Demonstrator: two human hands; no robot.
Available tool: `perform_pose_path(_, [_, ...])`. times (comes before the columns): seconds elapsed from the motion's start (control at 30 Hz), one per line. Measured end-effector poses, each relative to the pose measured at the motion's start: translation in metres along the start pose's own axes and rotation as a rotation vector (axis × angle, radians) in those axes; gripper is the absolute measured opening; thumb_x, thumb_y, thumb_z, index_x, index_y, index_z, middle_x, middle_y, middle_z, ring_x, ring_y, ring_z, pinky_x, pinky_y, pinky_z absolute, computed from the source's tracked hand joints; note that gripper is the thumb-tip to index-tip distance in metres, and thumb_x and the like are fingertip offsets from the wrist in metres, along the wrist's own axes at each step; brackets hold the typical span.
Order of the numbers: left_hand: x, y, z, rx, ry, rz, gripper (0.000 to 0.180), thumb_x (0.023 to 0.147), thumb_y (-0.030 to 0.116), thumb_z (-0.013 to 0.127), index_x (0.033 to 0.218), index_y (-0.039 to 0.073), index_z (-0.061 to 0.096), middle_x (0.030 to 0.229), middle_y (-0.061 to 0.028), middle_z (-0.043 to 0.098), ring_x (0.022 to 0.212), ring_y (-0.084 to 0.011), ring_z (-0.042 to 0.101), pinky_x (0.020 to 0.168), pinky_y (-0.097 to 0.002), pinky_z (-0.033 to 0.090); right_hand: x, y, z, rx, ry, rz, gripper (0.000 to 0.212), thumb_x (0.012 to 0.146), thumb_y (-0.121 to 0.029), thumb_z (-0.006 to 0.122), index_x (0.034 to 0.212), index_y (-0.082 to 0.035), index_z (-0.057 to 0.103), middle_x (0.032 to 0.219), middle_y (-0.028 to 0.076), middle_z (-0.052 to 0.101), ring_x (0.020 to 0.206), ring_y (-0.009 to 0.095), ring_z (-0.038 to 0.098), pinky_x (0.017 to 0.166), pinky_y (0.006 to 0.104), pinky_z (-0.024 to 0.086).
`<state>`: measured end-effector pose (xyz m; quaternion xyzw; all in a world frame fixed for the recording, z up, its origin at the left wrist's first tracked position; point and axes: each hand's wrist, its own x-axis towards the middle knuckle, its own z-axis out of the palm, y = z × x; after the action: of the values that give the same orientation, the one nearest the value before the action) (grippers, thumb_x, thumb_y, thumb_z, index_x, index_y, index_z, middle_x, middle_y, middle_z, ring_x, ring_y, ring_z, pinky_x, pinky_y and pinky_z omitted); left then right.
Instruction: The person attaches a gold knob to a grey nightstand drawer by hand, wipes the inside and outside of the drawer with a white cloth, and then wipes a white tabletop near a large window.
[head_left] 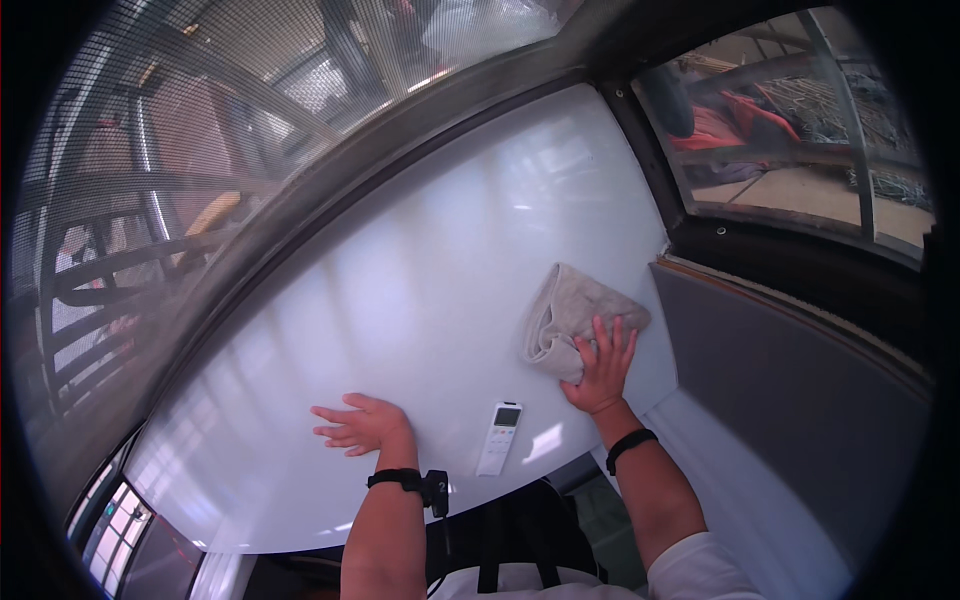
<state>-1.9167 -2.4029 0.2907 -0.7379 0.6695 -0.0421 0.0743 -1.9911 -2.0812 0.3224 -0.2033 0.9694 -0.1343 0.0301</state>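
Observation:
A folded grey-beige cloth (575, 310) lies on the glossy white tabletop (400, 270), toward its right side. My right hand (602, 368) rests on the near right part of this cloth, fingers spread out flat over it. Over the left part of the tabletop is my left hand (365, 424), holding nothing, with its fingers apart and pointing left. Between my two hands, close to the near edge, a slim white remote control (499, 438) with a dark display lies face up. Neither hand touches it.
A mesh-screened window (200, 180) runs along the table's far left side. Another window (790, 130) with a dark frame stands at the far right, above a grey panel (790, 400) beside the table. A small black device (436, 492) is strapped to my left wrist.

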Motion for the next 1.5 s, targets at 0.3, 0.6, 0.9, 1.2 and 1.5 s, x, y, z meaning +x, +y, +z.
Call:
perform_pose_path(0.3, [0.016,-0.004,-0.009,-0.021,0.016,-0.014,0.064,0.101,0.04,0.039,0.157,0.021,0.014,0.162,-0.0201,0.01,0.147,-0.0457,0.013,0.114,-0.0638,0.016,0.01,-0.018,0.007,-0.005,0.009,-0.036,0.075,0.064,-0.022,0.069,0.133,-0.018,0.04,0.152,0.019,0.034,0.143,0.05,0.022,0.112,0.0715,0.012])
perform_pose_path(0.6, [0.005,-0.002,-0.025,-0.153,-0.063,0.083,0.08,0.09,0.042,0.054,0.156,0.015,0.017,0.158,-0.0299,0.007,0.144,-0.0556,0.008,0.111,-0.0711,0.009,-0.007,0.008,0.013,-0.168,0.09,-0.108,0.064,0.075,-0.019,0.058,0.135,-0.005,0.042,0.157,0.02,0.029,0.146,0.047,0.018,0.114,0.0667,0.01])
perform_pose_path(0.9, [0.005,-0.01,-0.029,-0.247,0.0,0.093,0.081,0.086,0.044,0.056,0.154,0.014,0.024,0.157,-0.0323,0.012,0.141,-0.0591,0.013,0.107,-0.0756,0.012,-0.006,0.009,0.02,-0.227,0.206,-0.188,0.065,0.083,-0.023,0.058,0.143,-0.005,0.037,0.157,0.018,0.029,0.144,0.043,0.025,0.114,0.0637,0.017])
perform_pose_path(1.2, [0.013,-0.026,-0.027,-0.43,-0.064,0.139,0.083,0.087,0.043,0.055,0.156,0.013,0.02,0.157,-0.034,0.009,0.142,-0.0591,0.007,0.107,-0.0748,0.006,0.018,0.027,0.028,-0.114,0.026,0.099,0.058,0.089,-0.01,0.056,0.143,0.003,0.039,0.15,0.023,0.037,0.138,0.041,0.034,0.114,0.0507,0.025])
perform_pose_path(1.5, [0.021,-0.075,-0.009,-0.498,-0.144,0.829,0.082,0.085,0.032,0.06,0.155,0.012,0.023,0.158,-0.034,0.001,0.145,-0.0541,0.002,0.112,-0.0705,0.002,0.109,-0.204,0.023,0.031,-0.162,-0.064,0.047,0.082,-0.03,0.067,0.125,-0.012,0.058,0.134,0.017,0.051,0.122,0.038,0.049,0.101,0.0486,0.042])
